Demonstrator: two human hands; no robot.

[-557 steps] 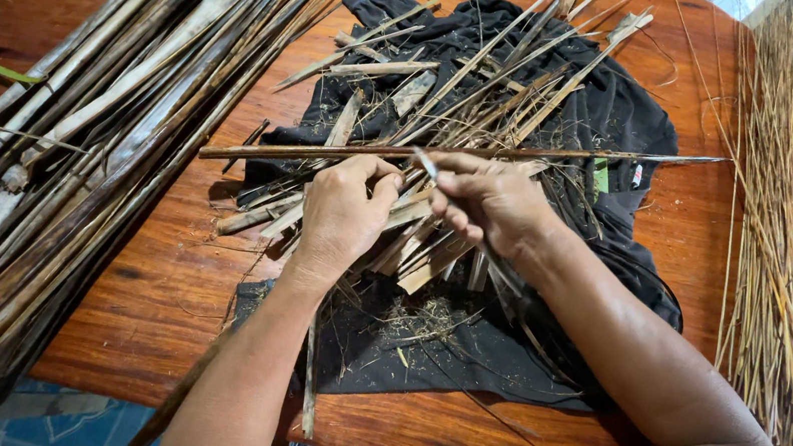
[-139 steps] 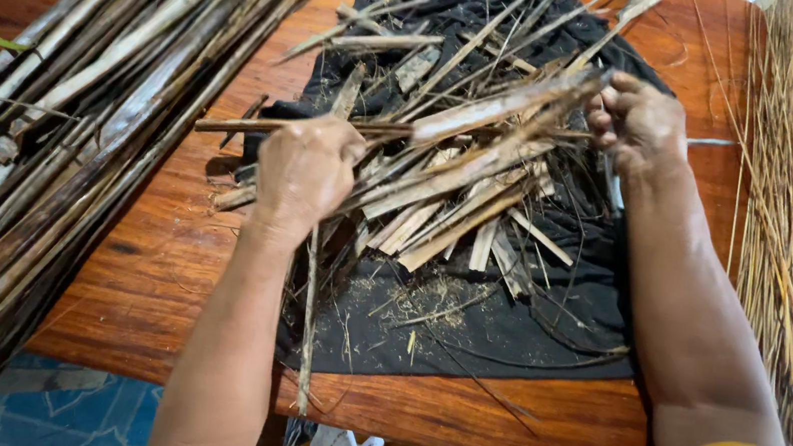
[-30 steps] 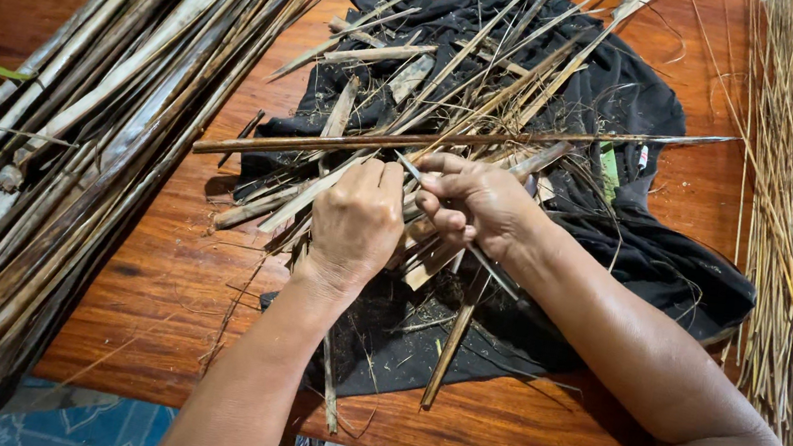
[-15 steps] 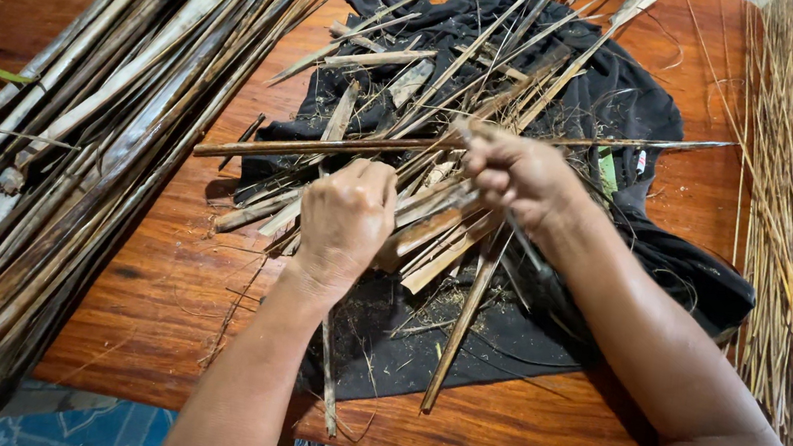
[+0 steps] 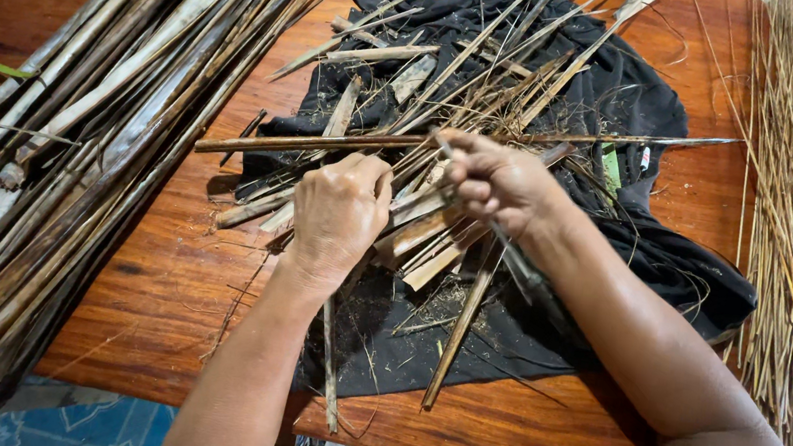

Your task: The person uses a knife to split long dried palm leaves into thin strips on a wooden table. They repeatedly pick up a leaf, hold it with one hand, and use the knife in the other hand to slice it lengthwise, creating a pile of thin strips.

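A long dried leaf stalk lies across a black cloth on the wooden table. My left hand is closed around the stalk near its middle. My right hand pinches a thin strip at the stalk's right part, where a slim rib runs on to the right. Under both hands lies a heap of dry leaf scraps, and one loose strip points toward the table's near edge.
A big pile of long dried stalks fills the table's left side. A bundle of thin straw-coloured ribs lies along the right edge. The near table edge runs just below the cloth.
My right hand has moved up and right along the stalk, drawing a strip away. My left hand has stayed closed on the stalk in nearly the same place.
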